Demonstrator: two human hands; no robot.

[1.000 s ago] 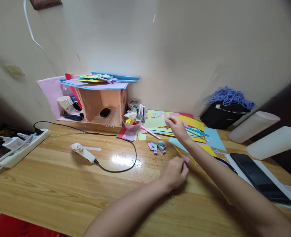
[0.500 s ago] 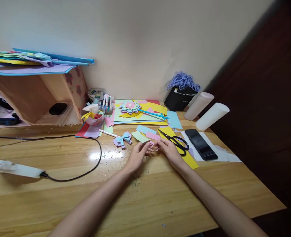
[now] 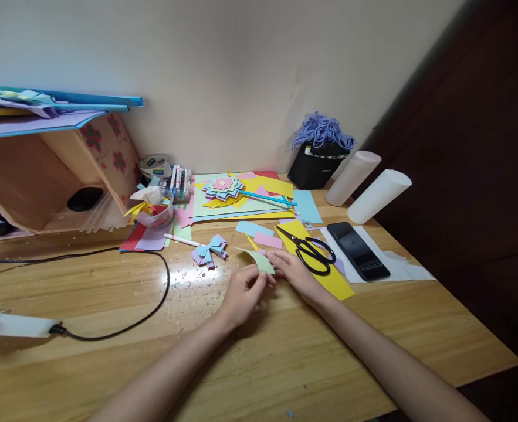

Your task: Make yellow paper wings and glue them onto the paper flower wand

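A pale green paper strip [image 3: 262, 262] is curved upward between my hands. My left hand [image 3: 243, 295] pinches its near end between thumb and fingers. My right hand [image 3: 297, 274] has its fingers closed at the strip's right edge, with some fingertips hidden. Just beyond lie a pink paper strip [image 3: 267, 240] and a light blue paper strip [image 3: 254, 228]. Black-handled scissors [image 3: 314, 256] rest on a yellow paper sheet [image 3: 333, 286] to the right. Left of my hands is a blue and purple paper bow [image 3: 210, 251], touching a white pen [image 3: 182, 240].
A layered paper flower [image 3: 223, 187] on a blue stick lies on stacked paper. A phone [image 3: 358, 251] and two white cylinders [image 3: 379, 196] stand right, near a black holder [image 3: 314, 169] with purple yarn. Left are a pink box [image 3: 120, 170], a plastic cup [image 3: 157, 217] and a cable [image 3: 167, 287].
The green strip has been lifted toward me and now bends up between my hands. My left hand has come slightly nearer. The whole view has shifted a little.
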